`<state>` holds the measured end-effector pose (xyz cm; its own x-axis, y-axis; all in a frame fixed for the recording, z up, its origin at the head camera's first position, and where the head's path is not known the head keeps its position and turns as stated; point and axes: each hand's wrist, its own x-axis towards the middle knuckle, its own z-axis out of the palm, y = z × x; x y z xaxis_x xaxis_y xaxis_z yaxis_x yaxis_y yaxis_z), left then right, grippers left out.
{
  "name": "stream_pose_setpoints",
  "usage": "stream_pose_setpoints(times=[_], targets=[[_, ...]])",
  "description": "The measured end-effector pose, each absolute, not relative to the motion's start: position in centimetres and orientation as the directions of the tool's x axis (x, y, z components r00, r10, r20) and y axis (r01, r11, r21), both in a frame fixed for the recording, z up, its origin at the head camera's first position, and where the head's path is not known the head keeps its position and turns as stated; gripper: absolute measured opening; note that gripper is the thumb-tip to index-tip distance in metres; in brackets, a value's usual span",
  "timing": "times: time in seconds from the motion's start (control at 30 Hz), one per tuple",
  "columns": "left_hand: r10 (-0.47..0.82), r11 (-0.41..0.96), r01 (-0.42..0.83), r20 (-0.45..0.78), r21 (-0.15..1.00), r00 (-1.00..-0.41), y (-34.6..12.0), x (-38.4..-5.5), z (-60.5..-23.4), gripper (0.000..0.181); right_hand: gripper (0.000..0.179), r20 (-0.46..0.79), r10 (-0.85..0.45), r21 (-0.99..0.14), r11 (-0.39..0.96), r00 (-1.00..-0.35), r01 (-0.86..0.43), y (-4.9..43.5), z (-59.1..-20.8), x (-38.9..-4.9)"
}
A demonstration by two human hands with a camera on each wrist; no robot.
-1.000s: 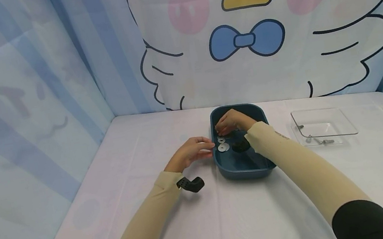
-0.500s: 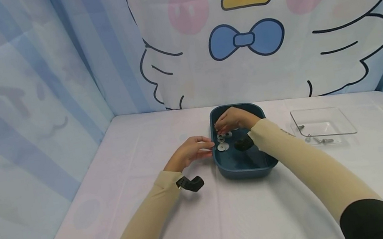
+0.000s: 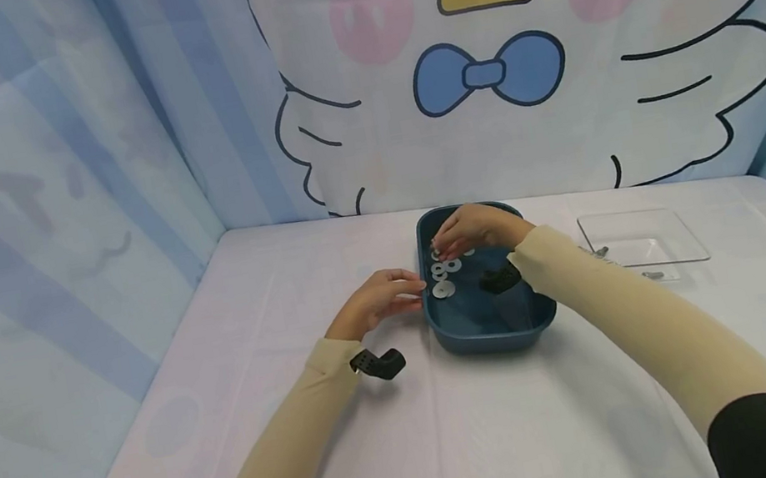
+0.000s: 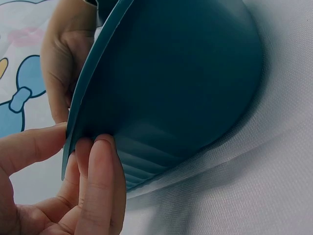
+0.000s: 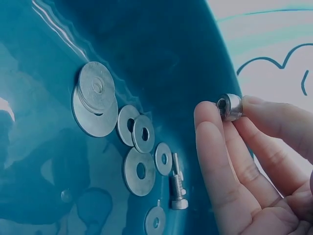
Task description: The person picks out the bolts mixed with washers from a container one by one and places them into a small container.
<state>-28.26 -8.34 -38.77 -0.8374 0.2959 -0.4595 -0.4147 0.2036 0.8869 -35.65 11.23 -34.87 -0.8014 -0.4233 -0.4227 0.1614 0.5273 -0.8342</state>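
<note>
A dark blue rectangular bin (image 3: pixel 469 324) stands on the table. My left hand (image 3: pixel 380 301) pinches its left rim; the left wrist view shows the thumb at the edge and fingers (image 4: pixel 100 181) against the outer wall. Over the bin's far left part, my right hand (image 3: pixel 478 228) holds a socket-head screw (image 5: pixel 230 107) between thumb and fingertips. Its hex-recessed head shows in the right wrist view, while its shank is hidden by the fingers. Several flat metal washers (image 5: pixel 139 171) of different sizes lie on the bin floor, some overlapping. Beside them lies another screw (image 5: pixel 179 191).
A clear shallow tray (image 3: pixel 668 261) stands to the bin's right, with a few small screws (image 3: pixel 653 276) in it, partly behind my right sleeve. A printed cloth backdrop (image 3: pixel 490 153) rises behind the table (image 3: pixel 374 460).
My right hand has lifted slightly and shifted right, uncovering more washers; its forearm now covers part of the clear tray. The left hand keeps its place on the rim.
</note>
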Motion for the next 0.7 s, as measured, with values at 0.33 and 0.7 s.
stream_pose_setpoints(times=[0.33, 0.7], targets=[[0.287, 0.202, -0.429, -0.472, 0.881, -0.834, -8.3, -28.3, -38.7, 0.031, 0.034, -0.406, -0.469, -0.834, 0.542, -0.784, 0.107, 11.9, -33.6, -34.9], [0.287, 0.205, -0.42, -0.465, 0.884, -0.838, -8.3, -28.3, -38.7, 0.028, 0.036, -0.369, -0.502, -0.825, 0.565, -0.782, 0.026, 13.0, -32.6, -33.9]])
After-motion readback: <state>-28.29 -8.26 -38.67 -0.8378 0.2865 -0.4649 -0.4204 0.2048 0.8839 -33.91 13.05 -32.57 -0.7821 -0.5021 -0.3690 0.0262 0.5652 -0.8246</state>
